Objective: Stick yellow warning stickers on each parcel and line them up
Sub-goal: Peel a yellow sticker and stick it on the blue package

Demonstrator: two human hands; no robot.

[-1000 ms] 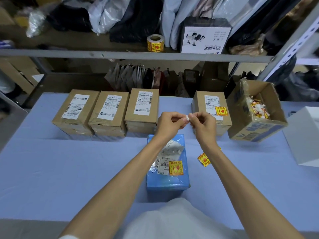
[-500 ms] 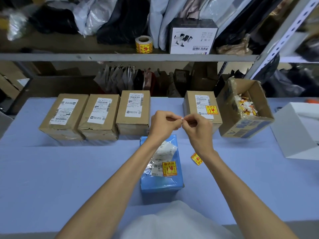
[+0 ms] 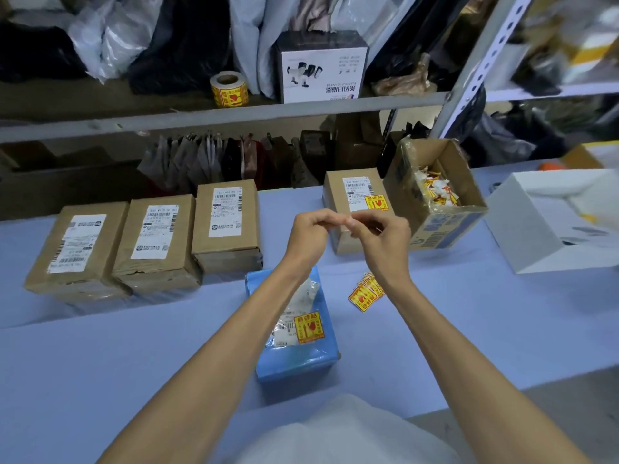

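Already stickered, the blue parcel (image 3: pixel 294 360) lay on the tabletop (image 3: pixel 100 363) under the forearms, with loose yellow stickers (image 3: pixel 363 294) just beside it. Above, the left hand (image 3: pixel 310 236) and right hand (image 3: pixel 382 242) met, fingers of both pinching a scrap (image 3: pixel 349 220) too blurred to identify. Parting it cleanly probably called for a slow pull from one corner. Compared with a second earlier, the hands stayed joined; three cardboard parcels (image 3: pixel 157 242) stayed bare.
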